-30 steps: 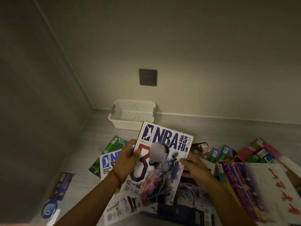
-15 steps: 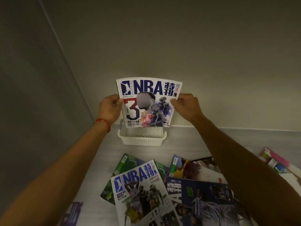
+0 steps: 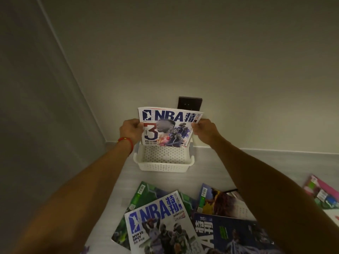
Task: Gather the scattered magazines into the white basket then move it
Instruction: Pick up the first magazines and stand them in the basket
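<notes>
I hold a white NBA magazine with a big "3" on its cover (image 3: 167, 128) upright, its lower edge inside the far part of the white perforated basket (image 3: 163, 166). My left hand (image 3: 130, 132) grips its left edge and my right hand (image 3: 204, 132) grips its right edge. The basket stands on the pale floor by the wall. Several more magazines lie scattered near me: a white NBA issue (image 3: 161, 226), a green one (image 3: 139, 198), a dark blue one (image 3: 231, 235), a yellow-and-brown one (image 3: 218, 200).
A dark wall socket (image 3: 189, 102) sits just above the held magazine. Walls meet in a corner at the left. A pink and green magazine (image 3: 322, 193) lies at the far right edge. Bare floor shows between the basket and the scattered pile.
I lifted the "3" magazine from the pile, carried it forward to the basket, and it has now come down so its bottom edge is within the basket.
</notes>
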Demonstrator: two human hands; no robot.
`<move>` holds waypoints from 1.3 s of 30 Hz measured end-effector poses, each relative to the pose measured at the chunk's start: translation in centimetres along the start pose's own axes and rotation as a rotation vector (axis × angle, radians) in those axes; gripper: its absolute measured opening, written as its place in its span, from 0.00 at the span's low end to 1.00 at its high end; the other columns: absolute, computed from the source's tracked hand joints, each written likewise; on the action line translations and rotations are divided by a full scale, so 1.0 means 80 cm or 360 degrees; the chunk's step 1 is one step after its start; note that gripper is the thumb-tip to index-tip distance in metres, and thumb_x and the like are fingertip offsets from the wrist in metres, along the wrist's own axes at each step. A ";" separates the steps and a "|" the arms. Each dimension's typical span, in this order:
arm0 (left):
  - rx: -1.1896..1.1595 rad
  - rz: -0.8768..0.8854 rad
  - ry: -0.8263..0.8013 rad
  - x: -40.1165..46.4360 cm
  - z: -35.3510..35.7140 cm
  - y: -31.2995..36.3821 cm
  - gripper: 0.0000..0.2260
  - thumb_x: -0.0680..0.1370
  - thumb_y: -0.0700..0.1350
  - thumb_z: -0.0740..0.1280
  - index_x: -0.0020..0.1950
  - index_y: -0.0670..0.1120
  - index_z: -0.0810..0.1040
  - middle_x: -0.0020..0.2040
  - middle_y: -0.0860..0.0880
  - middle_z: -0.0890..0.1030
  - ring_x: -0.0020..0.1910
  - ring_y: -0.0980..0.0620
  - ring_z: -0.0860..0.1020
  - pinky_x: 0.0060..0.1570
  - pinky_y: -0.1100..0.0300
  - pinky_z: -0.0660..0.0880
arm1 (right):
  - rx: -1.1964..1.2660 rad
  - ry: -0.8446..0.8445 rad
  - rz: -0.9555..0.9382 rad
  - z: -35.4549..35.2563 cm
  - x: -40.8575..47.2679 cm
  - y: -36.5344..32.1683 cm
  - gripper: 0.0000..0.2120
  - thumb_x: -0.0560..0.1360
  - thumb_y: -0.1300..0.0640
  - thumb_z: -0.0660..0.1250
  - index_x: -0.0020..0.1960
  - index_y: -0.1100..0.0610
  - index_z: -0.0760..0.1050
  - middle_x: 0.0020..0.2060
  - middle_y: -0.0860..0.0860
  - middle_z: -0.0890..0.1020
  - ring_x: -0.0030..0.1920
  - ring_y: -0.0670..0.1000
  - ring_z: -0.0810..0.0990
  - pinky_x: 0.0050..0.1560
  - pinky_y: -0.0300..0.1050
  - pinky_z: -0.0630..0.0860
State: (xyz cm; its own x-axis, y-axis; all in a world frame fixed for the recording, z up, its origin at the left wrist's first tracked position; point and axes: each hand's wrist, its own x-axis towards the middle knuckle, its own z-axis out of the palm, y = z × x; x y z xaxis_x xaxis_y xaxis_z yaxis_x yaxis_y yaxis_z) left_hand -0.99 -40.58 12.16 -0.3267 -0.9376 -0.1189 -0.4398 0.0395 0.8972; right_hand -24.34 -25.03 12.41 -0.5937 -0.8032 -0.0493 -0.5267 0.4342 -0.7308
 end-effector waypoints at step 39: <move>0.0308 -0.0687 -0.0069 -0.399 0.019 -0.231 0.14 0.77 0.41 0.68 0.62 0.46 0.76 0.61 0.41 0.73 0.59 0.39 0.77 0.59 0.46 0.79 | -0.0544 -0.0747 0.0501 0.138 -0.360 0.117 0.15 0.78 0.52 0.64 0.59 0.62 0.74 0.54 0.57 0.81 0.56 0.57 0.81 0.43 0.40 0.75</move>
State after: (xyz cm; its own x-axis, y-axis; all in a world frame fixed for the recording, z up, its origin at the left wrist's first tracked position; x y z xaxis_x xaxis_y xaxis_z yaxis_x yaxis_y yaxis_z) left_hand 16.32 -10.83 -1.28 -0.1126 -0.8672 -0.4851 -0.6896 -0.2833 0.6665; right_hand -5.39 -2.34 -0.52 -0.4635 -0.6756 -0.5734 -0.5807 0.7203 -0.3793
